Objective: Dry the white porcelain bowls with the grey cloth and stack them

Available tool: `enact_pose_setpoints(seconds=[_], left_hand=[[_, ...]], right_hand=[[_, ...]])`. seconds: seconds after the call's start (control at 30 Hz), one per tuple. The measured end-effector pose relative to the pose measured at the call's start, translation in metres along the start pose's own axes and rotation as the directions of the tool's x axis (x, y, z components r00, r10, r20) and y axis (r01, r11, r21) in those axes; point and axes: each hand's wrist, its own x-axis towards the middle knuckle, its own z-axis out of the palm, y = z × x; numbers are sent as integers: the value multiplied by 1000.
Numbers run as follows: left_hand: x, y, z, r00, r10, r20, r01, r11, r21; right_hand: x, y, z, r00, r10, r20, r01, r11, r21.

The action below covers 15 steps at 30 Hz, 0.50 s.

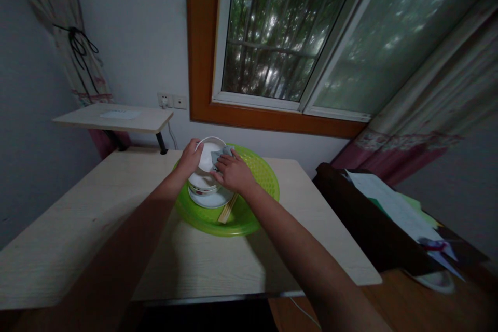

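Note:
My left hand (190, 157) grips the left rim of a white bowl (207, 155), which is tilted so its inside shows. A grey cloth (220, 154) is pressed to the bowl's right side by my right hand (234, 172), fingers closed over it. Beneath the bowl are stacked bowls (203, 182) with a coloured pattern, on a white plate (212, 199). The stack rests in a round green plastic basket (268, 181). Several wooden chopsticks (227, 209) lie in the basket just right of the plate, under my right wrist.
The basket stands on a pale wooden table (101, 202). At the back left is a small raised shelf (143, 120) with a paper (120, 114) on it. A dark cabinet (350, 212) with papers stands to the right. Behind is a window (280, 31).

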Motion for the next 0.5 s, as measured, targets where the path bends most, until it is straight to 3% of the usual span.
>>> enact_pose_setpoints(seconds=[0.13,0.23,0.37,0.5], left_hand=[[1,-1,1,1000,-25,-12,24,998,-50],[1,-1,1,1000,-23,-2,22,998,-64],[0,-1,1,999,-9,34,12,996,-84],[-2,-1,0,998,14,63,-6,993,-120]], right_hand=[[-2,1,3,998,32,-59,-35,998,-47],[-1,-1,5,1000,-1,-7,0,998,-58],[3,-3,5,991,-82,107,84,996,-17],[1,-5,3,978,-188,88,183,981,62]])
